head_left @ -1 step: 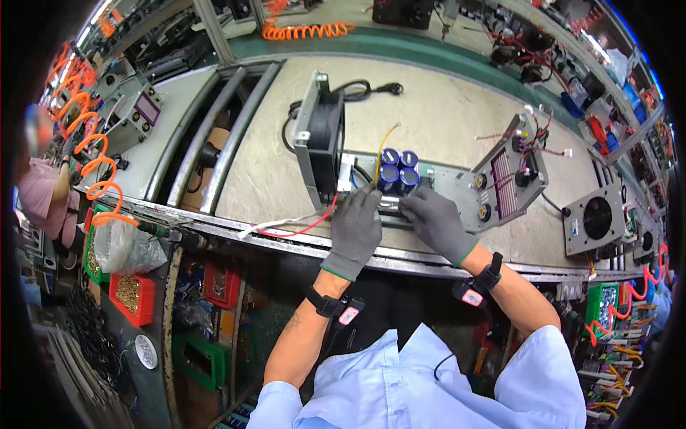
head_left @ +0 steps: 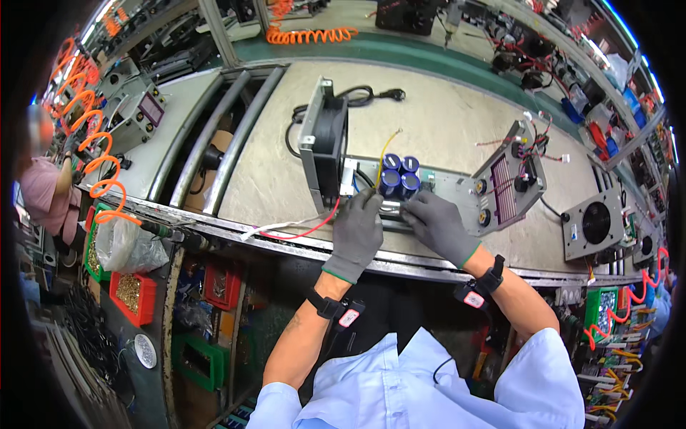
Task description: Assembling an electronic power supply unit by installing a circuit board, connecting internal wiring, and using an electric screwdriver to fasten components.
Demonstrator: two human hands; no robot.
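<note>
On the beige workbench [head_left: 457, 121], lying flat near the front edge: grey metal chassis [head_left: 457, 193] carrying four blue capacitors [head_left: 399, 174]. Pressing down beside them: gloved left hand [head_left: 357, 232] and right hand [head_left: 437, 225], grip impossible to tell. Trailing leftward: red wire [head_left: 304, 232].

Both gloved hands, left hand [head_left: 357, 232] & right hand [head_left: 437, 225], cover the board's [head_left: 443, 187] front edge; fingertips' grip can't be told.

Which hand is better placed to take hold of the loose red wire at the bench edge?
Left, probably. The left hand sits right by the red wire, which curves out to its left, while the right hand rests farther right on the grey chassis.
</note>
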